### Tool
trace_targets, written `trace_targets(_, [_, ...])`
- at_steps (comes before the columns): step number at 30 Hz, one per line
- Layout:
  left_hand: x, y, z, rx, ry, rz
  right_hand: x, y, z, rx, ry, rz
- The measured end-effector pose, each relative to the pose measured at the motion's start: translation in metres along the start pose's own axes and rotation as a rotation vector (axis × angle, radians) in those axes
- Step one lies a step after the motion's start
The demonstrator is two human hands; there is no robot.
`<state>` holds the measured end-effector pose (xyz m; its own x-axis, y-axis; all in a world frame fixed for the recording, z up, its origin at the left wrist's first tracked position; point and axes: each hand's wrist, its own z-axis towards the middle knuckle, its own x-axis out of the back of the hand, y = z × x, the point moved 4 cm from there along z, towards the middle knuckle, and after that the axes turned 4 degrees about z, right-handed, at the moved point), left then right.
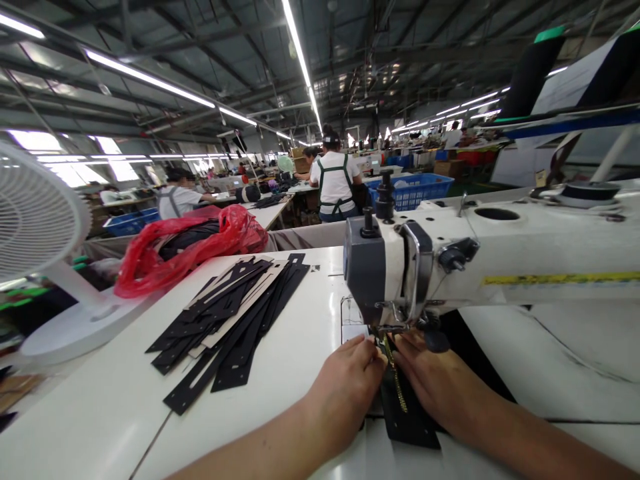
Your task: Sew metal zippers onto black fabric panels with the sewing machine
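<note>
On white worktop (300, 373) before us, left to right: fan (35, 213), red bag (200, 247), stack of black strips (230, 313). Our left hand (350, 380) and right hand (435, 380) lie flat, pinning black fabric piece (407, 420) with gold zipper (397, 387) under sewing machine (450, 267). Piece looks thin, limp; best held at edges. No readable writing.

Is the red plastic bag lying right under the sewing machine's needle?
No. The red plastic bag lies far left beyond the stack of black strips; under the needle both hands press a black piece with a zipper.
</note>
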<state>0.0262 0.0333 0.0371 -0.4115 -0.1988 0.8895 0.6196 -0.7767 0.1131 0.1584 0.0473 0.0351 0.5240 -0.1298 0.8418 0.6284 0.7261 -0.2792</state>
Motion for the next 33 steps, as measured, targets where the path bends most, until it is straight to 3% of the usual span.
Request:
trace_targets(10, [-0.001,-0.001,-0.001,0.032,-0.021,0.005,-0.002,0.017,0.000,-0.024,0.038,0.060])
trace_targets(16, [-0.008,-0.003,-0.004,0.065,-0.028,0.070,0.003,0.015,-0.009,-0.164,0.139,-0.081])
trace_targets(21, [-0.015,-0.006,-0.006,0.135,-0.056,0.071,-0.003,0.018,-0.012,-0.189,0.211,-0.131])
trace_targets(27, [-0.005,-0.006,-0.003,0.119,-0.057,0.041,-0.003,0.023,-0.006,-0.193,0.168,-0.027])
trace_targets(33, [-0.004,0.007,-0.006,-0.044,0.084,0.136,-0.003,0.028,-0.002,-0.297,0.144,-0.054])
